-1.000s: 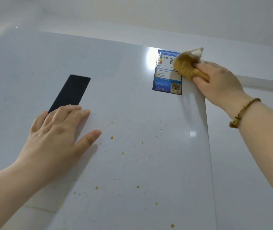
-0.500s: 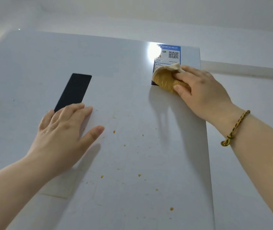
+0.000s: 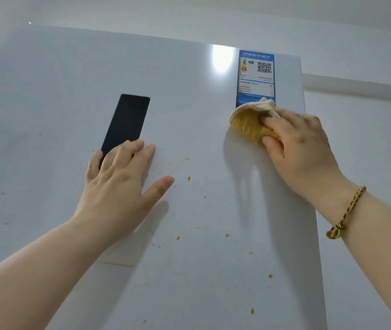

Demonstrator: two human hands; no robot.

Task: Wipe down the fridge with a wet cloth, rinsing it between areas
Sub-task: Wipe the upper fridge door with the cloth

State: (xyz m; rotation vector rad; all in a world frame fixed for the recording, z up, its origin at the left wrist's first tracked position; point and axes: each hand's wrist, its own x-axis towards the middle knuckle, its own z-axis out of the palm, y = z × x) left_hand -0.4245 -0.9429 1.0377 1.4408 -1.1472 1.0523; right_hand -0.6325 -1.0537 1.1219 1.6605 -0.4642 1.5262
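Note:
The white fridge door (image 3: 201, 129) fills the view, seen from below. A bunched yellow-brown cloth (image 3: 249, 126) is pressed against the door just under the blue energy label (image 3: 256, 77). My right hand (image 3: 301, 146) grips the cloth with curled fingers. My left hand (image 3: 118, 184) lies flat on the door with fingers straight, its fingertips over the lower end of the black display panel (image 3: 126, 122). Several small orange-brown specks (image 3: 189, 178) dot the door below and between my hands.
The fridge's right edge (image 3: 308, 163) runs down beside my right wrist, with a white wall (image 3: 368, 139) past it. A bright light reflection (image 3: 223, 58) sits left of the label. The ceiling is above the door's top edge.
My right hand has dragged the cloth down from the top of the blue label to just under it, uncovering the label. My left hand has stayed flat on the door.

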